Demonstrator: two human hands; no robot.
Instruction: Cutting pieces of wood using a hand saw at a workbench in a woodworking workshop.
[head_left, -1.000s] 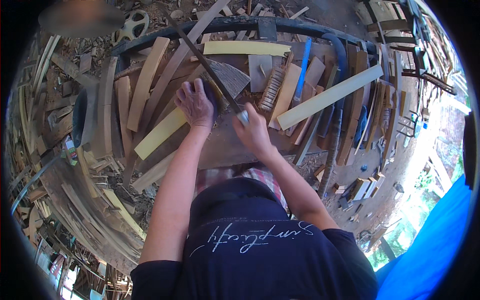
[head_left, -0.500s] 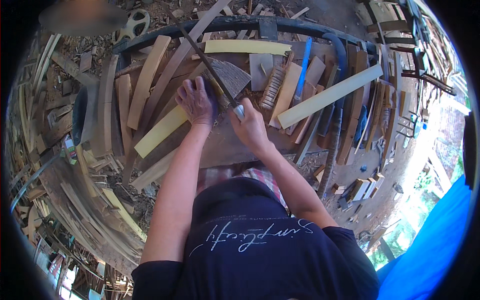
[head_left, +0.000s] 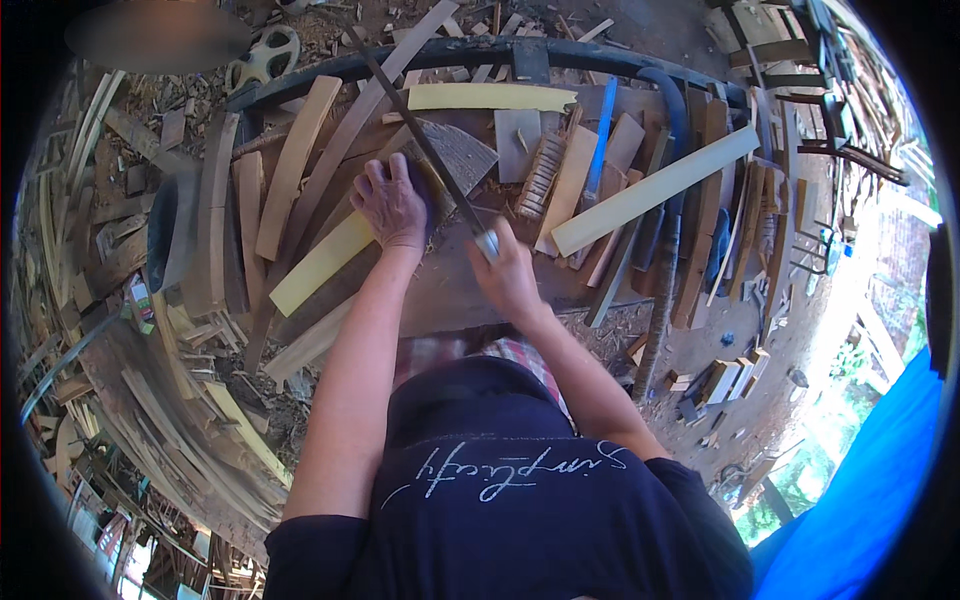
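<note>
My left hand (head_left: pixel 392 208) presses down on a pale yellow board (head_left: pixel 322 265), its fingers bent over the wood and its thumb side partly hidden. Closed around the light-coloured handle of a handsaw (head_left: pixel 432 152) is my right hand (head_left: pixel 510 275). The saw's long dark blade is seen nearly edge-on and slants away to the far left, across the board's far end by my left hand. Right beside the blade lies a grey, rough wedge-shaped piece of wood (head_left: pixel 462 148). The exact contact between blade and board is hard to see.
Another yellow board (head_left: pixel 490 96) lies at the back of the bench, and a pale one (head_left: pixel 655 190) rests slantwise over wood pieces on the right. A blue strip (head_left: pixel 604 130) lies among them. Brown planks (head_left: pixel 298 165) line the left. Scrap wood litters the floor.
My right hand has drawn the saw back toward me and slightly right. My left hand keeps its place on the yellow board.
</note>
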